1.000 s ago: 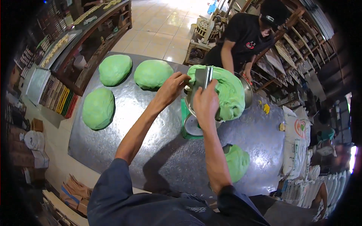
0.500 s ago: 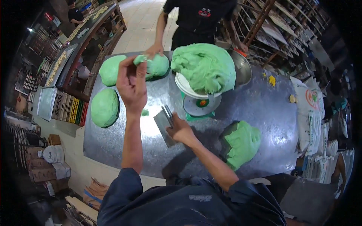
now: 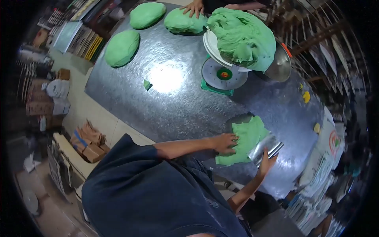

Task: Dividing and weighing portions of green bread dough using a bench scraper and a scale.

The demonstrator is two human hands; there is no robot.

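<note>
My left hand (image 3: 225, 143) rests with fingers apart on a ragged slab of green dough (image 3: 246, 132) at the table's near right. At that slab's right edge my right hand (image 3: 267, 160) grips a metal bench scraper (image 3: 265, 146). Farther back, a large green dough mass (image 3: 242, 37) sits on a white round pan (image 3: 214, 49) atop a green scale (image 3: 216, 89) with a round dial. A small green scrap (image 3: 147, 85) lies left of the scale.
Three dough balls (image 3: 121, 48) lie along the back left of the metal table (image 3: 118, 96); a co-worker's hand (image 3: 193, 8) rests on one. A steel bowl (image 3: 282, 67), yellow lumps (image 3: 306, 96) and sacks (image 3: 327, 146) are at right. Cardboard (image 3: 89, 142) lies beside the table at lower left.
Both my hands moved from near the scale down to the near-right dough; the left let go of a small piece, the right carried the scraper along. My view has swung toward that side.
</note>
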